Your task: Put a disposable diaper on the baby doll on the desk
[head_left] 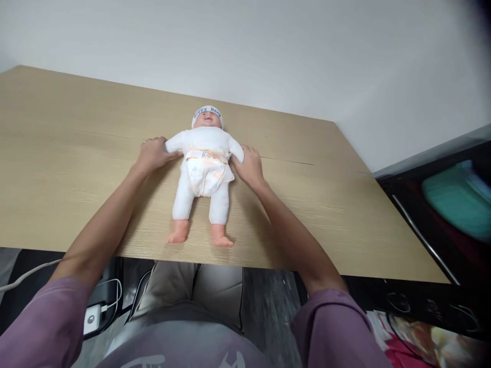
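Note:
A baby doll lies on its back on the wooden table, feet toward me. It has a white cloth body, a printed white headband and bare pinkish feet. Around its waist is a white diaper with an orange-edged, patterned front band, closed across the belly. My left hand is closed round the doll's arm at the left, thumb reaching toward its side. At the right, my right hand grips the other arm, its fingers partly hidden behind it.
A pale wall rises behind the table. Off the table's right side is a blurred green item on something dark. A white charger with a cable sits below the front edge at left, and colourful packaging lies low at right.

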A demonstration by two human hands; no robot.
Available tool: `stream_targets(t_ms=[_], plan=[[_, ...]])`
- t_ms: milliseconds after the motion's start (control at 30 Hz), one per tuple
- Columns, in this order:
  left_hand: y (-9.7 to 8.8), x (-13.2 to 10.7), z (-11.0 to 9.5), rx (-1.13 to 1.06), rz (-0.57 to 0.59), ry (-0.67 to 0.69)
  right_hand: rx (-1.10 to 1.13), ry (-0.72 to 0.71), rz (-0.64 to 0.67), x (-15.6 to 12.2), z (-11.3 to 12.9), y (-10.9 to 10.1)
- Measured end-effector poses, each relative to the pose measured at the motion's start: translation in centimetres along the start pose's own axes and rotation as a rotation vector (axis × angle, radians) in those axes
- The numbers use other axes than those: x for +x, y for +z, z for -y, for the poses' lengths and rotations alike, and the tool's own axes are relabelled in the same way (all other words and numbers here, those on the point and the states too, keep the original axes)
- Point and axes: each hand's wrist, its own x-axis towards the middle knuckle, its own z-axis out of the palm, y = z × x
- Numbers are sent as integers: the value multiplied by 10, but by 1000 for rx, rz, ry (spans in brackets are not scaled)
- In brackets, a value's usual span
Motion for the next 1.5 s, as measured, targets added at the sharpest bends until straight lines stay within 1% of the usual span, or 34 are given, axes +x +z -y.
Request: stream_targets(t_ms=[67, 133, 200, 267, 333, 367, 433, 500, 533, 600, 633, 700, 733, 800, 867, 933, 967, 1033, 1100, 1167, 1200, 1233, 1300, 1367, 1433, 1500], plan=[[1, -7, -16, -14, 10, -16, -11, 73, -9, 3, 13, 3], [-4, -18, -31, -36, 2, -38, 4, 126, -28, 4, 25, -1], [-15, -38, -43, -53, -17, -51, 46, 130, -45, -2, 33, -14], [-31, -72, -52, -94, -53, -36, 98, 102, -44, -16, 39, -36], [-46, -122, -58, -152, -101, 16, 150, 51, -31, -40, 43, -68], [-52, -152, -60, -173, -113, 49, 177, 17, -25, -57, 45, -87], [-59, -222, -61, -178, -100, 138, 220, -64, 6, -96, 51, -127], [-57, -298, -58, -178, -35, 264, 222, -137, 73, -144, 58, -165], [-53, -337, -54, -172, 24, 304, 219, -164, 122, -169, 62, -181], [-38, -410, -45, -187, 147, 413, 255, -203, 215, -223, 71, -205], [-30, -443, -40, -193, 222, 421, 281, -216, 293, -250, 76, -212], [-13, -498, -28, -182, 359, 364, 332, -198, 467, -300, 86, -215], [-6, -519, -21, -177, 412, 309, 358, -178, 528, -322, 90, -211], [2, -548, -10, -190, 472, 197, 413, -124, 590, -357, 95, -196], [4, -559, -2, -203, 490, 111, 452, -58, 572, -378, 92, -172], [2, -559, 5, -174, 501, 82, 454, -17, 521, -386, 83, -143], [0, -556, 8, -145, 508, 96, 441, -17, 505, -387, 76, -128], [-2, -549, 14, -70, 526, 166, 375, -41, 511, -386, 60, -96], [-2, -543, 22, 12, 555, 229, 278, -21, 512, -388, 45, -68], [-1, -540, 31, 79, 611, 252, 236, 13, 523, -397, 33, -46], [-1, -540, 35, 106, 644, 256, 245, 23, 528, -404, 29, -38], [-1, -540, 38, 134, 670, 266, 269, 29, 526, -412, 26, -34], [-5, -539, 39, 217, 695, 317, 338, 43, 498, -429, 24, -33], [-14, -534, 29, 348, 687, 396, 410, 84, 472, -445, 26, -41], [-23, -519, 6, 450, 662, 496, 470, 142, 492, -458, 31, -53], [-26, -495, -27, 434, 617, 618, 508, 189, 521, -467, 38, -64]])
